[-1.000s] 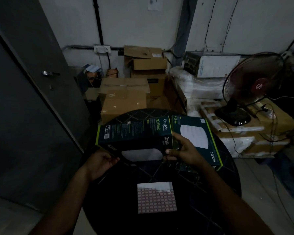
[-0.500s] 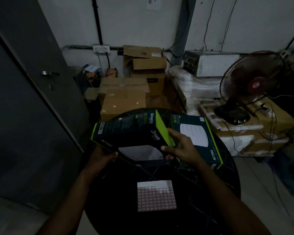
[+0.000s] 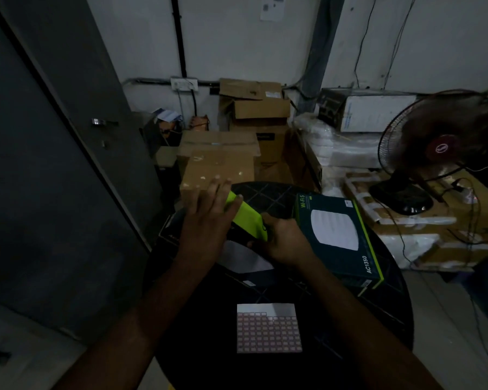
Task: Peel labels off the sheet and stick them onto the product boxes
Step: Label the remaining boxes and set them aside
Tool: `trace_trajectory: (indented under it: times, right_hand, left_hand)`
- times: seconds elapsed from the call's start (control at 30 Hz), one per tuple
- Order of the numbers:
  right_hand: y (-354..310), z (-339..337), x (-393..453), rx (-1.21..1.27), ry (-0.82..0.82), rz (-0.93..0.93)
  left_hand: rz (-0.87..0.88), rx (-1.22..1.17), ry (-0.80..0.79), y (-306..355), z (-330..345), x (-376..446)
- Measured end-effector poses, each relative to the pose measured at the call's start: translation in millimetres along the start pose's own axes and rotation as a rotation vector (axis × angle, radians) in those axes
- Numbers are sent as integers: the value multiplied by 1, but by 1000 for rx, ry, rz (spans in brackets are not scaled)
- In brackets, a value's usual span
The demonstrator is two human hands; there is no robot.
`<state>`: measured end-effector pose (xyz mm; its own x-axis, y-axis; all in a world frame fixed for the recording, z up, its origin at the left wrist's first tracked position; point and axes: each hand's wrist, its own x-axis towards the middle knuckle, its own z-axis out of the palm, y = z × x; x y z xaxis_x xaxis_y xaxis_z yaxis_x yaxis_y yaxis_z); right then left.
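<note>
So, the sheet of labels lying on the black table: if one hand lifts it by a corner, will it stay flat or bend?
The label sheet looks thin like paper, so it would probably droop from a corner. It seems very light and may slide on the dark table when pushed. Lying flat, its edge may be hard to catch.

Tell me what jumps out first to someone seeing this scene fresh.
The bright lime-green side of the box stands out at the centre of the dark round table, where the left hand lies on it with straight fingers and the right hand grips it. Nearer the person lies the pale label sheet with its pink grid. A second box lies to the right, and a fan stands beyond it.
</note>
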<state>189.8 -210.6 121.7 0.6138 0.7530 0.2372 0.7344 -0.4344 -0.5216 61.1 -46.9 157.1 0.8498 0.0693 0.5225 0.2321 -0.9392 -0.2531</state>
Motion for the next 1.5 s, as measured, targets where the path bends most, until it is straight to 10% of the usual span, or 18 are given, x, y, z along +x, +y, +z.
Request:
trace_trajectory:
  times: [0.13,0.5,1.0,1.3,1.5]
  right_hand:
    - [-11,14,9,-98,45,-51]
    - [47,2,-14,-180,-317,175]
    - [-6,-27,11,100,191,-89]
    - [24,35,-32,-58,297,156]
    - [29,13,-40,657,288,263]
  left_hand:
    - [313,64,-84,17,13,23]
    - [38,-408,-474,-63,13,14]
    - [145,-755,-291,-38,18,28]
    - [-387,-1510,-231,-64,20,38]
    - [-841,-1796,-186,-56,34,39]
